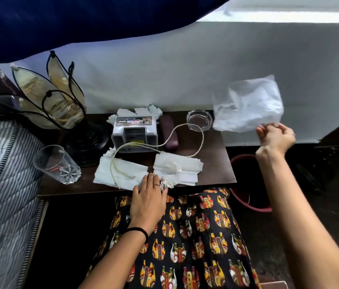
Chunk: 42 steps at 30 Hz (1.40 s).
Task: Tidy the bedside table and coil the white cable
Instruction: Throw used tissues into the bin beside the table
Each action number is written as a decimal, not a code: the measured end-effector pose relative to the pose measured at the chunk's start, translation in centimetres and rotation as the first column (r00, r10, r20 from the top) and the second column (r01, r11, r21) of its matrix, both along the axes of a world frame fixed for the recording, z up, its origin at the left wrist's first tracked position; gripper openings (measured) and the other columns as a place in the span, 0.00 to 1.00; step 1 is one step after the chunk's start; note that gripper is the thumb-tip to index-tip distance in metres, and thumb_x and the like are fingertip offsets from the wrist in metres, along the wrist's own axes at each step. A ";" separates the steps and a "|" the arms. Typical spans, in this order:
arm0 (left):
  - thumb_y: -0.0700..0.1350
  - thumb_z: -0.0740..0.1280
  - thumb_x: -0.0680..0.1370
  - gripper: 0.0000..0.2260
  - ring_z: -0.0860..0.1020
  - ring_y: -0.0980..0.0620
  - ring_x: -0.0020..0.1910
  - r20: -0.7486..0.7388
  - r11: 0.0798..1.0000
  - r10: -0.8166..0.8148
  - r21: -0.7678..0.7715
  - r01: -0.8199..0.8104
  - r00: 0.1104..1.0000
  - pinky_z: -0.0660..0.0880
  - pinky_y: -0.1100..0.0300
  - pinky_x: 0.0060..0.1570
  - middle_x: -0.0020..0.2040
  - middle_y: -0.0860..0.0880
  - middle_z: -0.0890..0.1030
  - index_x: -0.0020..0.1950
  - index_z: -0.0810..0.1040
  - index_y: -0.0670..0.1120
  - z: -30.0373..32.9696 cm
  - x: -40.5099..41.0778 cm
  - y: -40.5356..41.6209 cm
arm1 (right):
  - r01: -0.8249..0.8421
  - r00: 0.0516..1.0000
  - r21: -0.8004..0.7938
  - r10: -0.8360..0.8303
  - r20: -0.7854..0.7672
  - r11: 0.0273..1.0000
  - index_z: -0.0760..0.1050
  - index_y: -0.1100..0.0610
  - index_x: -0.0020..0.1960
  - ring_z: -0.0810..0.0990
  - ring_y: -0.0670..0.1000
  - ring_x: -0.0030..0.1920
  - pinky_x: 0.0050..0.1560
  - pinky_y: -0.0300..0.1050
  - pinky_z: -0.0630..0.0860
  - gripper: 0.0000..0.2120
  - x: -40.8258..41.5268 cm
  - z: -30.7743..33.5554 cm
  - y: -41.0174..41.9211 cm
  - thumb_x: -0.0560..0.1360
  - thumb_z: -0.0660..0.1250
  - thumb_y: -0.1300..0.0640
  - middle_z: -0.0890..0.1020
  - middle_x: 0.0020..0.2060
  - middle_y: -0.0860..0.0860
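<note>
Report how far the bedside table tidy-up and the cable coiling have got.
Done: nothing visibly finished. In hand: the right hand holds a crumpled translucent plastic bag up beside the dark wooden table; the left hand rests at the table's front edge on the white tissue sheets. Left: the white cable lies uncoiled, looping across the tissues; tissues, clear drinking glass and glass ashtray remain out.

One white looping cable (185,132), one clear drinking glass (57,164), one round glass ashtray (199,119), one grey boxy device (134,133), two bare hands, left (148,202), right (275,137)
</note>
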State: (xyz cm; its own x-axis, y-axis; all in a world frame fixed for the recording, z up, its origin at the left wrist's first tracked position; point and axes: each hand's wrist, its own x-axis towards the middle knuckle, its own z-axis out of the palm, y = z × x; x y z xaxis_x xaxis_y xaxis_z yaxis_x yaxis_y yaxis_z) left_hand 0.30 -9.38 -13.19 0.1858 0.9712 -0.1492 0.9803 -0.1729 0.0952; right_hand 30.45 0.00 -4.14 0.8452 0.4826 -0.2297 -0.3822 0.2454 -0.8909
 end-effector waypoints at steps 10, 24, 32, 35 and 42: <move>0.57 0.49 0.81 0.26 0.58 0.51 0.75 0.024 1.000 -0.014 0.010 0.014 1.000 0.60 0.53 0.69 0.76 0.47 0.61 0.75 0.58 0.45 -0.3 0.4 0.2 | 0.298 0.920 -0.336 -0.363 -0.147 0.893 0.68 0.61 0.49 0.75 0.46 0.30 0.30 0.34 0.74 0.12 5.2 -7.1 -7.4 0.73 0.50 0.71 0.77 0.40 0.55; 0.55 0.53 0.81 0.23 0.63 0.51 0.73 0.094 0.999 0.000 0.035 -0.003 0.996 0.65 0.53 0.66 0.73 0.47 0.67 0.72 0.64 0.45 -0.4 0.0 0.5 | 0.105 0.890 -0.520 -0.314 -0.332 0.847 0.61 0.66 0.70 0.79 0.48 0.34 0.52 0.43 0.80 0.22 4.0 -12.9 -10.0 0.76 0.53 0.72 0.78 0.41 0.58; 0.55 0.54 0.80 0.22 0.64 0.51 0.72 0.118 0.998 0.014 0.058 -0.021 0.993 0.66 0.52 0.65 0.72 0.47 0.68 0.71 0.65 0.45 -0.4 -0.1 0.4 | 0.076 0.974 -0.436 -0.160 -0.159 0.897 0.70 0.64 0.55 0.76 0.44 0.21 0.23 0.34 0.74 0.14 1.6 -10.7 -8.4 0.73 0.52 0.71 0.75 0.34 0.57; 0.52 0.53 0.81 0.22 0.60 0.52 0.74 0.111 1.000 0.014 0.026 -0.017 0.994 0.63 0.53 0.67 0.74 0.48 0.64 0.73 0.61 0.46 -0.5 -0.2 0.5 | -0.116 0.962 -0.396 0.202 0.182 0.911 0.71 0.62 0.55 0.77 0.44 0.24 0.27 0.36 0.75 0.13 -2.1 -9.2 -7.3 0.74 0.55 0.70 0.77 0.35 0.57; 0.50 0.55 0.80 0.24 0.56 0.51 0.75 0.100 1.000 0.012 -0.015 -0.010 0.995 0.60 0.52 0.69 0.77 0.48 0.58 0.75 0.57 0.46 -0.4 -0.5 0.2 | -0.413 -0.166 -0.801 0.829 0.534 0.433 0.76 0.53 0.59 0.73 0.53 0.58 0.59 0.47 0.70 0.14 -13.1 -7.0 -6.1 0.73 0.68 0.60 0.74 0.58 0.54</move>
